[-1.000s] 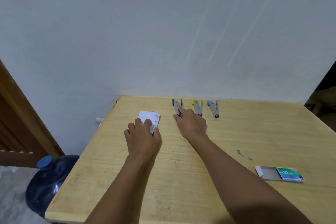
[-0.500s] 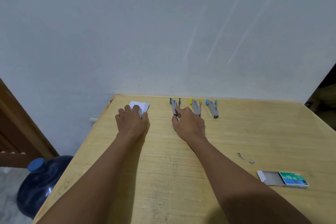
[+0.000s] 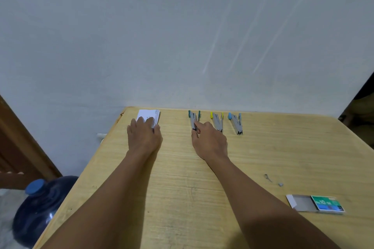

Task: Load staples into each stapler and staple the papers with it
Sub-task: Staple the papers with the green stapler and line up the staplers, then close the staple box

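under left hand (image 3: 144,137), papers (image 3: 149,116)

The far edge of the table (image 3: 263,147) is closed off by the wall (image 3: 182,36). Along it, passage is blocked by the papers (image 3: 150,116) and 3 opened staplers (image 3: 217,122). The middle is crossed by 2 forearms. Open wood is left at the right, up to the staple box (image 3: 315,203).
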Action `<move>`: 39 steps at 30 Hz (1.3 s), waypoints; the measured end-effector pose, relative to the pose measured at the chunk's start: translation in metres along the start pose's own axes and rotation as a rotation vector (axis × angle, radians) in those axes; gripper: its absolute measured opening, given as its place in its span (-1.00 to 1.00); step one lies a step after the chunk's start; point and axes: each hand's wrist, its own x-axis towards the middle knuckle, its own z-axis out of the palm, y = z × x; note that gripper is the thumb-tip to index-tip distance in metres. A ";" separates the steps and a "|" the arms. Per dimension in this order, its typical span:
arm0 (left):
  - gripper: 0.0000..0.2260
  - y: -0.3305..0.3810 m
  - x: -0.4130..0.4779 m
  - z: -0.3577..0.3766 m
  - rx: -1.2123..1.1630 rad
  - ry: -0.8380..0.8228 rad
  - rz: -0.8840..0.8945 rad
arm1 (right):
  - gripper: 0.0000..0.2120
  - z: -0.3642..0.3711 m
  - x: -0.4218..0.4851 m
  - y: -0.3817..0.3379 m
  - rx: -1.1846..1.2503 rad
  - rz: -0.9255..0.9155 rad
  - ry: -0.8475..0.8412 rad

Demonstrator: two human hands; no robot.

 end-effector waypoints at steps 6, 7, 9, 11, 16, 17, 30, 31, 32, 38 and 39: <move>-0.37 0.009 -0.022 -0.003 -0.005 0.032 0.013 | -0.71 -0.001 0.003 0.001 0.040 0.009 0.007; -0.35 0.012 -0.030 -0.004 0.000 0.031 0.025 | -0.67 -0.003 0.002 0.001 0.061 0.013 0.010; -0.34 0.018 -0.049 -0.007 0.013 0.020 0.055 | -0.62 -0.008 0.001 -0.002 0.126 0.022 0.024; -0.33 0.025 -0.070 -0.012 0.002 0.014 0.082 | -0.59 -0.016 -0.001 -0.005 0.208 0.039 0.026; -0.53 0.038 -0.124 -0.031 -0.042 -0.041 0.169 | -0.67 -0.046 -0.028 -0.003 0.423 0.039 -0.089; -0.58 0.040 -0.133 -0.032 -0.048 -0.020 0.204 | -0.70 -0.057 -0.043 0.001 0.492 0.024 -0.136; -0.62 0.157 -0.219 0.004 -0.344 -0.266 0.523 | -0.71 -0.186 -0.182 0.167 0.127 0.402 0.174; -0.63 0.166 -0.223 0.008 -0.329 -0.283 0.539 | -0.65 -0.186 -0.185 0.178 0.110 0.457 0.107; -0.64 0.173 -0.226 0.011 -0.305 -0.282 0.552 | -0.60 -0.186 -0.187 0.186 0.094 0.476 0.052; -0.77 0.191 -0.230 0.018 -0.304 -0.249 0.563 | -0.60 -0.178 -0.191 0.195 -0.026 0.367 0.008; -0.78 0.193 -0.230 0.019 -0.307 -0.250 0.566 | -0.60 -0.176 -0.192 0.195 -0.037 0.357 0.008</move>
